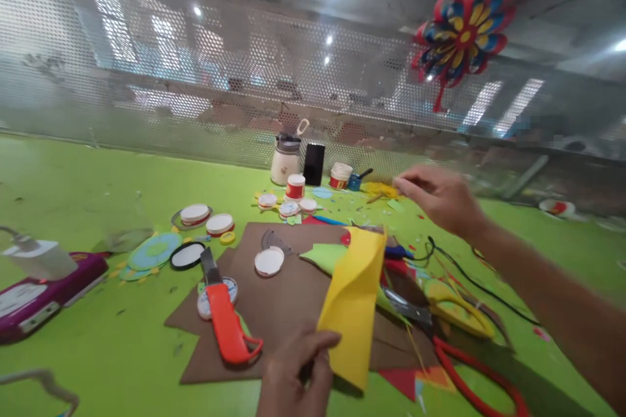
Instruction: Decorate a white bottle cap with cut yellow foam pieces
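A strip of yellow craft sheet (353,300), slightly curled, stands tilted in my left hand (298,371); thumb and fingers are closed on its lower left edge. My right hand (437,199) is stretched forward over the table, its fingertips pinched together beside a small heap of yellow scraps (380,190). What the pinch holds, if anything, I cannot make out. Beneath the yellow sheet lie a brown board (288,300) and a light green piece (323,255). Large red-handled scissors (482,374) rest to the right of the sheet.
An orange-handled knife (227,319) lies at left on the board, near a white lid (268,261). Yellow-handled scissors (464,316) and a black cable (489,287) are at right. A flask (286,161) and a dark phone (313,164) stand behind. A purple power strip (49,300) sits left.
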Demonstrator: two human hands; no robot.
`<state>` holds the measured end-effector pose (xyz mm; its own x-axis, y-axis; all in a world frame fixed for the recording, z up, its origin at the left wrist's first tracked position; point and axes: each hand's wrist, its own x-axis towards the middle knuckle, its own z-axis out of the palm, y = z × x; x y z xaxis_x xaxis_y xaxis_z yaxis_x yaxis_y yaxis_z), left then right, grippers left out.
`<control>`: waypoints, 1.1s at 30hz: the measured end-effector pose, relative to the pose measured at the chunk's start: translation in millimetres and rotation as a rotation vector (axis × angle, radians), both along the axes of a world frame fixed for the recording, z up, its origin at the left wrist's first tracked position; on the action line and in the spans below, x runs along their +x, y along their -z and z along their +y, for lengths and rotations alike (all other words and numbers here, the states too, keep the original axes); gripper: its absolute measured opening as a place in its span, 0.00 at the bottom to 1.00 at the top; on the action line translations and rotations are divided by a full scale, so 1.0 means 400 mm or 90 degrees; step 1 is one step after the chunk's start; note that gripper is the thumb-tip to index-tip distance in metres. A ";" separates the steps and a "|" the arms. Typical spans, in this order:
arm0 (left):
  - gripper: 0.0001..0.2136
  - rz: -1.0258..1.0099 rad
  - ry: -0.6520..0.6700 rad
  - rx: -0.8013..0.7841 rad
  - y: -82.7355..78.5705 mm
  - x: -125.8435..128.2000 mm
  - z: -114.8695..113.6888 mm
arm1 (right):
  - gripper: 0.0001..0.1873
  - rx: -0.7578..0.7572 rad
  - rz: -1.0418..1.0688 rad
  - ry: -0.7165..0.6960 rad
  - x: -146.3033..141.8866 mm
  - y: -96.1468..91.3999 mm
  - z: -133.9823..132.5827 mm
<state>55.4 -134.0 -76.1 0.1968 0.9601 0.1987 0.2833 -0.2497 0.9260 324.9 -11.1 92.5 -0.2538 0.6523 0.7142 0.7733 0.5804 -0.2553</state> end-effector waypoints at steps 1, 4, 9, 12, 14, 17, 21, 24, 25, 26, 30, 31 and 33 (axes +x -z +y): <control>0.12 -0.003 -0.046 0.012 -0.010 0.003 -0.003 | 0.08 0.002 0.022 0.007 0.014 0.032 -0.043; 0.12 -0.007 -0.123 0.022 -0.060 0.014 -0.015 | 0.08 -0.056 0.043 0.016 0.029 0.125 -0.131; 0.16 -0.037 -0.228 0.040 -0.173 0.029 -0.014 | 0.11 -0.198 -0.193 -0.040 -0.011 0.206 -0.158; 0.18 -0.017 -0.262 0.037 -0.238 0.029 0.007 | 0.16 -0.215 -0.349 -0.033 -0.055 0.218 -0.145; 0.18 -0.033 -0.291 0.052 -0.275 0.031 0.023 | 0.16 -0.228 -0.371 -0.041 -0.085 0.225 -0.141; 0.16 -0.052 -0.319 0.071 -0.322 0.043 0.043 | 0.15 -0.226 -0.382 -0.070 -0.124 0.246 -0.154; 0.17 -0.187 -0.267 0.041 -0.359 0.079 0.056 | 0.17 -0.171 -0.404 -0.145 -0.172 0.284 -0.191; 0.15 -0.243 -0.207 0.028 -0.357 0.111 0.062 | 0.19 -0.135 -0.409 -0.187 -0.203 0.308 -0.208; 0.15 -0.271 -0.179 0.014 -0.348 0.120 0.063 | 0.19 -0.136 -0.405 -0.193 -0.211 0.313 -0.210; 0.14 -0.302 -0.148 -0.008 -0.335 0.127 0.064 | 0.18 -0.140 -0.398 -0.194 -0.217 0.316 -0.211; 0.18 -0.383 -0.080 -0.173 -0.246 0.134 0.061 | 0.17 -0.158 -0.373 -0.200 -0.206 0.319 -0.230; 0.20 -0.378 -0.080 -0.234 -0.221 0.131 0.058 | 0.15 -0.163 -0.358 -0.212 -0.193 0.318 -0.243; 0.26 -0.375 -0.082 -0.328 -0.176 0.122 0.048 | 0.12 -0.181 -0.300 -0.235 -0.159 0.310 -0.279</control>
<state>104.3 -115.0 -5.5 0.0788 0.9675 -0.2404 -0.2921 0.2530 0.9223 261.4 -122.7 -31.4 -0.7398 0.6094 0.2852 0.6032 0.7885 -0.1200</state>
